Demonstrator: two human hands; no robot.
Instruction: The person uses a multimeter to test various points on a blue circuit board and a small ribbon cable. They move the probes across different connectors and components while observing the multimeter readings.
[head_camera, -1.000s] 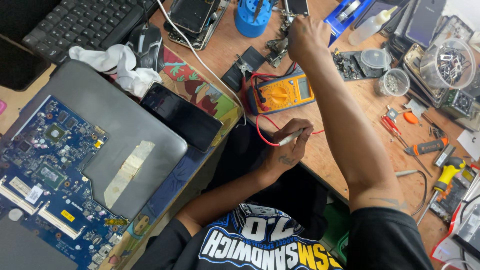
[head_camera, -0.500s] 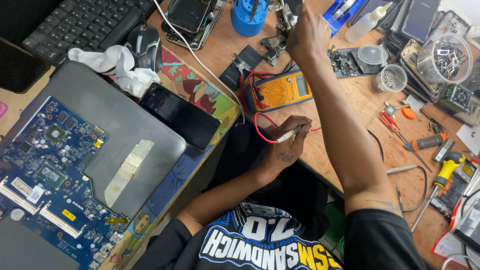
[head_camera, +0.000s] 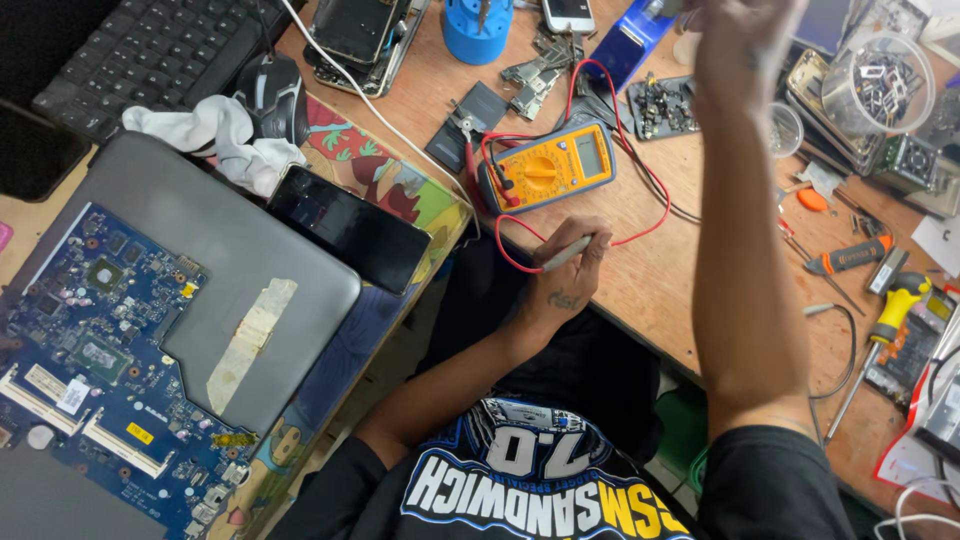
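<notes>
left hand (head_camera: 565, 275) pinching probe (head_camera: 566, 253) at desk edge (head_camera: 640, 330), right hand (head_camera: 740, 40) raised (blurred, grip unclear), multimeter (head_camera: 548, 167) near

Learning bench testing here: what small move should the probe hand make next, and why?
Probably lift the probe in the left hand toward the small circuit board. Its red lead runs to the yellow multimeter, yet its tip sits idle at the edge of the table, while the blurred right hand is up by that board.
</notes>
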